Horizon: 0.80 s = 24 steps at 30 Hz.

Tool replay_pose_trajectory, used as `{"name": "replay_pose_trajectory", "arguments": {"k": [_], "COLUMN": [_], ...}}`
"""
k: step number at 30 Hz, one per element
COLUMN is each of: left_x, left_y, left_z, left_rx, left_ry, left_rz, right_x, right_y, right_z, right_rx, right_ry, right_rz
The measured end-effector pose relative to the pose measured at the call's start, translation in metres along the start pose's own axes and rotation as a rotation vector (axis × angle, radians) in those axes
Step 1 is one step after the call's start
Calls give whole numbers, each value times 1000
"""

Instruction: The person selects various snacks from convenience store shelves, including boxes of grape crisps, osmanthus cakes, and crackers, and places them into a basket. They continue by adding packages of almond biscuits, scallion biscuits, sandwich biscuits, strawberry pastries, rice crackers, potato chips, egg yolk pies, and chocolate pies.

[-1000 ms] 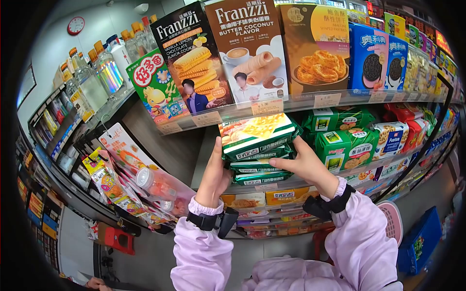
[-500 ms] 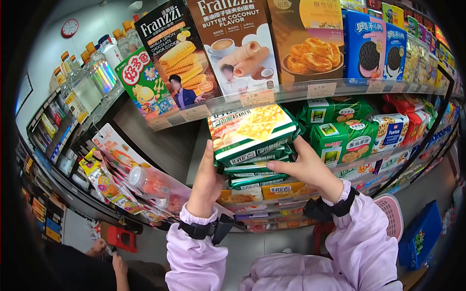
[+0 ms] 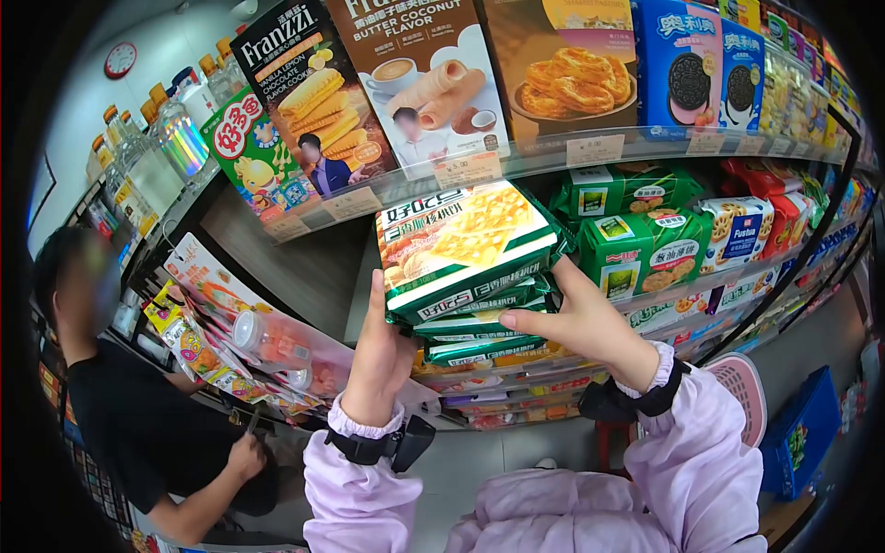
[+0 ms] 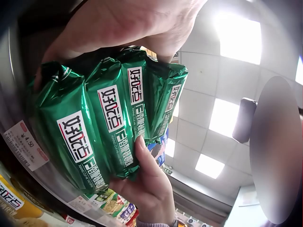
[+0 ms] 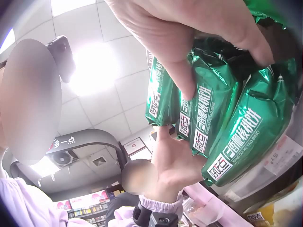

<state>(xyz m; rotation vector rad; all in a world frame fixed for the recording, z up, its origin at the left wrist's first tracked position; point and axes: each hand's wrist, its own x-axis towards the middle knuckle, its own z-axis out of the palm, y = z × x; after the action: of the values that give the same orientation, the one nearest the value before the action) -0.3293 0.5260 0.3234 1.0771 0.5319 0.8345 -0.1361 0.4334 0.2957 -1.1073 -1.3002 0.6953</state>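
A stack of several green biscuit packets (image 3: pixel 475 253) sits between my two hands at the front of the shelf, just under the price-tag rail. The top packet is tilted toward me and shows a white and yellow biscuit picture. My left hand (image 3: pixel 380 364) grips the stack's left end. At the other end my right hand (image 3: pixel 585 323) holds it, thumb across the front edge of the lower packets. In the left wrist view, the packets (image 4: pixel 113 123) lie close together, front edges showing. The right wrist view has my right thumb (image 5: pixel 182 80) pressed between packets; their backs are hidden.
Tall cookie boxes (image 3: pixel 429 83) stand on the shelf above. Other green biscuit packs (image 3: pixel 645 249) are to the right. Hanging snack bags (image 3: pixel 198 346) and a person in black (image 3: pixel 152 415) are on the left. A pink basket (image 3: pixel 740 396) and blue crate (image 3: pixel 802 438) stand low right.
Both hands and the stack have shifted left and slightly down in view, and the top packet's face shows more. A person in black has come into view at left.
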Motion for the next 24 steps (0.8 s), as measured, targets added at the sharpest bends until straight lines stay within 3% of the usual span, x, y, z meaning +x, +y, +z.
{"name": "replay_pose_trajectory", "arguments": {"k": [12, 24], "left_x": [-17, -44], "left_y": [10, -19], "left_z": [9, -11], "left_rx": [36, -13], "left_ry": [51, -139], "left_rz": [-87, 94], "right_x": [-12, -54], "right_y": [-10, -27], "right_z": [0, 3], "right_rx": [11, -94], "right_ry": [-19, -64], "right_rz": [47, 108]}}
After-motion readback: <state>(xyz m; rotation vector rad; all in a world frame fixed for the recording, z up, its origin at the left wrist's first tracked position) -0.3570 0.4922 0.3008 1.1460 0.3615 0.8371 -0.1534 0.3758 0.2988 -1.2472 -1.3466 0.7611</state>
